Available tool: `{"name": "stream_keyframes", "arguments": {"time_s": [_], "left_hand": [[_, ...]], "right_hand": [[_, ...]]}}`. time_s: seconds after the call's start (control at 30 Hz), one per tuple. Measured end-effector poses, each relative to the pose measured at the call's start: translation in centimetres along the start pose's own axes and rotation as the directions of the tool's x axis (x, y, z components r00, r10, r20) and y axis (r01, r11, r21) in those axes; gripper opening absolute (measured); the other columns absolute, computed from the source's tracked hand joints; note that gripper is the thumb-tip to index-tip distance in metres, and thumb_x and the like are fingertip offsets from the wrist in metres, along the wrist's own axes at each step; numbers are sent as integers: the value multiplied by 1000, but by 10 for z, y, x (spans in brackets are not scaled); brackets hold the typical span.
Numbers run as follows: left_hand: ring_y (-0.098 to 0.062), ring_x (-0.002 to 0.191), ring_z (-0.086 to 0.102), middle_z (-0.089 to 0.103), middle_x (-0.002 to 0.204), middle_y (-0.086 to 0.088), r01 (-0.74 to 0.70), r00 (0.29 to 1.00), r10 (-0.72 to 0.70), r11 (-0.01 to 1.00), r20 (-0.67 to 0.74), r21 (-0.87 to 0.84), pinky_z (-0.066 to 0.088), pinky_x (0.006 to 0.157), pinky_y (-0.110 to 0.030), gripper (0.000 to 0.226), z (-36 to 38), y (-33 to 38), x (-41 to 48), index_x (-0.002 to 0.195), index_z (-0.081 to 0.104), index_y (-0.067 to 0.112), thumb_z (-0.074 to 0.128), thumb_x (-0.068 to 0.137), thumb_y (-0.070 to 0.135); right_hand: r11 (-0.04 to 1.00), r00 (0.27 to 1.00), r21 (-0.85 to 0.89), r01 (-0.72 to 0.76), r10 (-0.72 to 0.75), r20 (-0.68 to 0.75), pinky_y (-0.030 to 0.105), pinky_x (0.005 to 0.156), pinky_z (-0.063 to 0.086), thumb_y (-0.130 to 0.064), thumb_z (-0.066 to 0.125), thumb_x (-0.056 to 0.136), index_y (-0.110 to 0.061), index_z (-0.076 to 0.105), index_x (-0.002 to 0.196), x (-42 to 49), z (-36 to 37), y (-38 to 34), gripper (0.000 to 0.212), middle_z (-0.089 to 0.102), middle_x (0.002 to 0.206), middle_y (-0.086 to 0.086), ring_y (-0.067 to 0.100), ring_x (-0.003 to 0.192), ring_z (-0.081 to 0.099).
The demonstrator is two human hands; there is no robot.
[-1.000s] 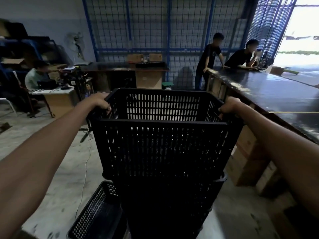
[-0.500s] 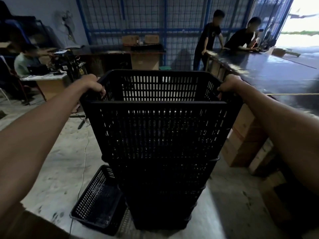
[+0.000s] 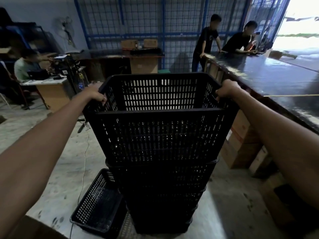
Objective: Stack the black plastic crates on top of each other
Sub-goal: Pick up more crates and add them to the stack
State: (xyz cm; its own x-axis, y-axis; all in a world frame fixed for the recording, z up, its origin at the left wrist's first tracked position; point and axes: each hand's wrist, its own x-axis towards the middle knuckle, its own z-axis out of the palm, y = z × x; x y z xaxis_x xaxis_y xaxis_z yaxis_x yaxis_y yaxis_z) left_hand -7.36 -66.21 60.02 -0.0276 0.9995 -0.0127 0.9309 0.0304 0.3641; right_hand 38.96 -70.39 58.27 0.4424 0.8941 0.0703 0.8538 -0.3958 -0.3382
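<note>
Slotted black crate (image 3: 160,135), lower on stack (image 3: 164,195).

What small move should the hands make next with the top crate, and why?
Probably press the top crate straight down to seat it. Both the left hand and right hand grip its side rims, and it stands tall above the stack below, so it may not be fully nested.

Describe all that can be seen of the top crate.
The top crate is black, seemingly plastic, with slotted walls that taper downward and a solid rim. It stands upright, open side up; nothing shows inside it. Its lower part sits in the stack of like crates on the floor. The left hand grips its left rim and the right hand its right rim, both near the far corners.
</note>
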Motion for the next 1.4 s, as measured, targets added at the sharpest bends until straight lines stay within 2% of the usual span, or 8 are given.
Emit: {"name": "stream_keyframes", "arguments": {"time_s": [0.2,0.3,0.4,0.5,0.8,1.07,1.2,1.4], "left_hand": [[-21,87,58,55,75,-8,-77,994,80,996,-72,44,34,51,-22,35,5,-13,9,66,46,18,69,87,3],[-36,107,64,56,93,-13,-135,972,157,982,-174,131,40,72,-29,21,6,-16,9,88,51,13,72,86,14],[-40,139,43,46,147,-23,-169,975,195,962,-105,213,43,107,-43,71,9,-18,16,146,36,2,68,90,32],[-33,154,20,14,167,-17,-211,976,219,936,5,280,29,121,-46,92,13,-17,20,159,10,4,60,94,46],[-32,157,-4,-4,168,-16,-218,974,222,892,37,395,8,126,-47,82,23,-24,36,159,-5,1,43,103,38],[-30,157,5,4,169,-13,-138,989,136,990,55,37,16,123,-40,73,6,-16,16,161,9,12,38,104,45],[-29,146,40,42,157,-10,-129,983,117,989,-144,-77,35,108,-28,54,-35,-37,17,152,42,17,45,103,40],[-31,134,51,54,147,-13,67,991,-77,994,-111,-86,42,106,-33,49,-104,-142,24,139,59,9,57,98,37]], "right_hand": [[1000,1000,-21,19,-20,-10,44,91,54,-19,59,83,2,59,123,-2,3,-5,45,63,122,26,38,110,63],[993,994,-75,95,-98,-43,50,104,44,-20,56,86,-12,26,151,-4,9,-9,72,33,153,25,42,132,46],[947,963,-199,252,-267,-49,49,116,31,-17,50,92,-11,14,156,-4,17,-13,75,-1,165,14,35,149,20],[914,955,-291,284,-296,3,46,120,24,-23,47,97,-4,11,156,-2,22,-12,72,4,166,12,28,153,10],[877,956,-395,274,-294,12,46,123,14,-28,37,102,4,12,154,-4,22,-12,66,10,164,18,31,152,10],[894,975,-390,220,-210,71,49,123,11,-43,42,99,0,20,154,-23,6,-32,73,15,163,15,29,152,10],[902,936,-266,341,-351,8,47,120,21,-42,42,99,1,30,149,-26,-1,-125,67,23,159,16,31,149,17],[762,769,-117,637,-638,32,44,100,45,-36,47,95,-5,46,140,-73,19,-346,55,53,139,20,37,125,52]]}}
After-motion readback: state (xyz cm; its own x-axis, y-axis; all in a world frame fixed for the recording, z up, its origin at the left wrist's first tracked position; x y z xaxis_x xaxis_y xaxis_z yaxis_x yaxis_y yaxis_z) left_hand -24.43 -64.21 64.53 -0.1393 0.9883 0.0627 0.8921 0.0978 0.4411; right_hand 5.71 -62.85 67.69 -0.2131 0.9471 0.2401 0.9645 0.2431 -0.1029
